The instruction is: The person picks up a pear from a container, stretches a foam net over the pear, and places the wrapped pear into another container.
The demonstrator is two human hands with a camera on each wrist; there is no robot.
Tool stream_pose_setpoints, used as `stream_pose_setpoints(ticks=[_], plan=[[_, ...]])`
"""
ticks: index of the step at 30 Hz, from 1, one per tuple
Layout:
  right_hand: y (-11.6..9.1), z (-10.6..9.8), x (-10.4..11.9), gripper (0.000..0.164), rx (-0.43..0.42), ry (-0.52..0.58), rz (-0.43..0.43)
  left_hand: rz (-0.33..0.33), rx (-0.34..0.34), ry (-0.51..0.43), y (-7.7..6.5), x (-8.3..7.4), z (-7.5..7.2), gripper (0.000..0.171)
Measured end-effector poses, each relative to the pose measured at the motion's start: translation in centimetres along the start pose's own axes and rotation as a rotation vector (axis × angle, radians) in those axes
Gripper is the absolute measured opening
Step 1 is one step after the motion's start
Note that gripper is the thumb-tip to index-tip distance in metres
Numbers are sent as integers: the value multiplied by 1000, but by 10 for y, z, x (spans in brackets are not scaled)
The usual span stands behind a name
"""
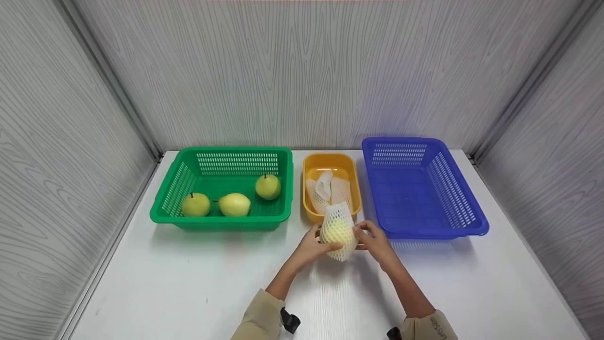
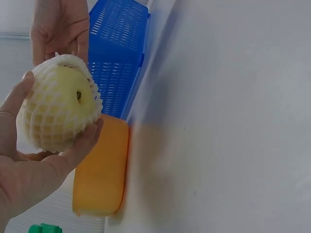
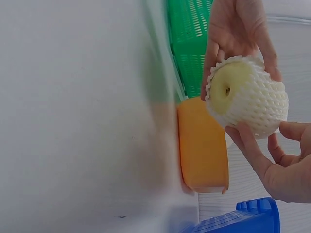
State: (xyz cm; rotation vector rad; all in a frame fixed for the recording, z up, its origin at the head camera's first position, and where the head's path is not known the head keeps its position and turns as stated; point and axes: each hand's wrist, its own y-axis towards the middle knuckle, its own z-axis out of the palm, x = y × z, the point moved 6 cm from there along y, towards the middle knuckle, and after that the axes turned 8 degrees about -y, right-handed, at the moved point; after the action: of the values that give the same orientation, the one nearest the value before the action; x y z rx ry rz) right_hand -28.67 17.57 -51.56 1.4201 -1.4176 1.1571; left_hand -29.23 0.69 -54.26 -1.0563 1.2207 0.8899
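Here, the left hand (image 1: pixel 309 248) and right hand (image 1: pixel 376 242) hold a pear (image 1: pixel 338 233) in a white foam net (image 1: pixel 338 211) above the desk (image 1: pixel 212 283).
At left, three bare pears (image 1: pixel 234 205) lie in the green basket (image 1: pixel 226 224); next, the left forearm (image 1: pixel 282 279) slants inward, its hand cupping the wrapped pear from the left, thumb across the near side. The pear is just in front of the orange tub (image 1: pixel 330 160), where more nets (image 1: pixel 340 191) lie. The right forearm (image 1: pixel 409 289) slants inward too, its curled fingers pinching the net's right side; the blue basket (image 1: pixel 410 203) stands rightmost.
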Motion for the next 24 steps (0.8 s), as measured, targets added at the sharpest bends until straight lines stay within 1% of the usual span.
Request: stream_pose_setpoints(ticks=[5, 8, 12, 15, 18, 21, 24], plan=[[-1, -1, 1, 19, -25, 38, -17, 22, -16, -55, 1, -3, -1, 81], [-2, 0, 0, 22, -36, 60, -5, 15, -10, -70, 2, -4, -1, 81], [-1, 3, -1, 32, -39, 64, 24, -3, 6, -72, 3, -5, 1, 81], [-1, 7, -2, 43, -24, 41, 50, -7, 19, -80, 4, -6, 1, 80], [-1, 10, -5, 56, -6, -5, 85, 2, 52, -142, 4, -7, 3, 76], [0, 11, -6, 67, 8, -43, 117, 5, 84, -221, 4, -9, 3, 67], [0, 11, -7, 69, 7, -30, 141, -3, 79, -267, 5, -10, 0, 57]])
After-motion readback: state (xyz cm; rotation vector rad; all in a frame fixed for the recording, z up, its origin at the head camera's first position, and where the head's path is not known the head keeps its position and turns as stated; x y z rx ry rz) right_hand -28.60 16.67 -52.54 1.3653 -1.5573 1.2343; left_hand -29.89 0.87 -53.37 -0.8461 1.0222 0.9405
